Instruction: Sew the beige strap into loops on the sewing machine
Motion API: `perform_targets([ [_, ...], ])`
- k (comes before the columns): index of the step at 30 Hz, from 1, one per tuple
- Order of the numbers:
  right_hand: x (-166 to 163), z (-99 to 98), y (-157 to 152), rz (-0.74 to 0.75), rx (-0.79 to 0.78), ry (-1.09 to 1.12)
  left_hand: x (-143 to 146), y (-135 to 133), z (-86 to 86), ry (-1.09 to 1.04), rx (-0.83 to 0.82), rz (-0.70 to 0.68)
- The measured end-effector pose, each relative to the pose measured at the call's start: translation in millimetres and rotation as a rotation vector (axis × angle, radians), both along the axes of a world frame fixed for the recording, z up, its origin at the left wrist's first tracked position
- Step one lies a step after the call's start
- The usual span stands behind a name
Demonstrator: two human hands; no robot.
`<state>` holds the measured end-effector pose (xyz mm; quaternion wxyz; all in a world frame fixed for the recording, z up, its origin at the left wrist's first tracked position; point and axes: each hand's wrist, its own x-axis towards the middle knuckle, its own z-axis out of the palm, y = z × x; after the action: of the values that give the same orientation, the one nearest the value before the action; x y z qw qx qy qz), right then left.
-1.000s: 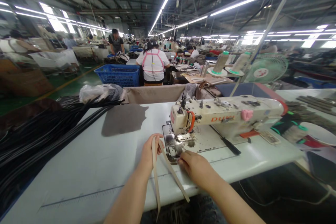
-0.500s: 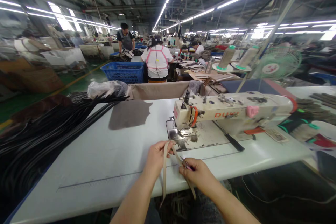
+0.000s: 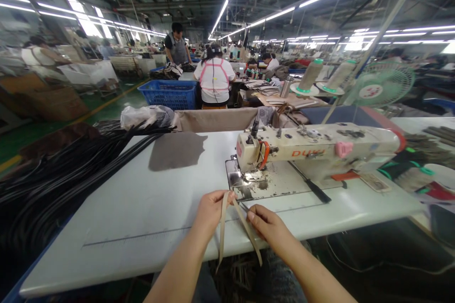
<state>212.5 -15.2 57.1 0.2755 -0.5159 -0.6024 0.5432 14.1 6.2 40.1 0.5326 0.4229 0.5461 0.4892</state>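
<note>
My left hand (image 3: 210, 209) pinches the top of a folded beige strap (image 3: 223, 227) whose two ends hang down over the front edge of the white table (image 3: 135, 203). My right hand (image 3: 270, 228) grips the strap's right-hand leg just below the fold, thumb on top. Both hands sit a short way in front of the needle plate of the cream sewing machine (image 3: 313, 149). A small dark tool tip shows between my hands near the strap; what it is I cannot tell.
A big heap of black straps (image 3: 60, 170) covers the table's left side. A grey fabric piece (image 3: 176, 150) lies behind. Thread cones (image 3: 311, 75), a green fan (image 3: 378, 86), a blue crate (image 3: 170, 93) and seated workers (image 3: 215, 80) are beyond.
Both hands pulled the strap back from the presser foot toward the table's front edge. My right hand moved off the machine plate and took hold of the strap.
</note>
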Motion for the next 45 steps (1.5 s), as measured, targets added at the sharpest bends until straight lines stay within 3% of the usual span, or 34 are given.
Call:
perform_targets([
  [7, -4.9, -4.7, 3.2, 0.031, 0.017, -0.041, -0.9, -2.3, 3.0, 0.024, 0.073, 0.039],
  [13, -9.5, -3.0, 4.8, 0.012, 0.114, -0.112, 4.5, -6.4, 7.2, -0.142, -0.055, 0.002],
  [21, -8.9, 9.6, -6.8, 0.001, 0.267, -0.254, 7.1, -8.5, 8.0, -0.217, -0.109, 0.007],
  [34, -9.2, -0.6, -5.8, -0.054, 0.266, -0.188, 6.5, -10.6, 4.7, -0.308, -0.046, -0.047],
  [40, -10.0, 17.2, -19.7, -0.007, 0.382, -0.259, 9.7, -13.7, 8.2, -0.565, -0.018, 0.014],
  [45, -7.3, 29.7, -20.7, 0.053, 0.418, -0.273, 5.2, -16.6, 12.5, -0.651, 0.038, -0.052],
])
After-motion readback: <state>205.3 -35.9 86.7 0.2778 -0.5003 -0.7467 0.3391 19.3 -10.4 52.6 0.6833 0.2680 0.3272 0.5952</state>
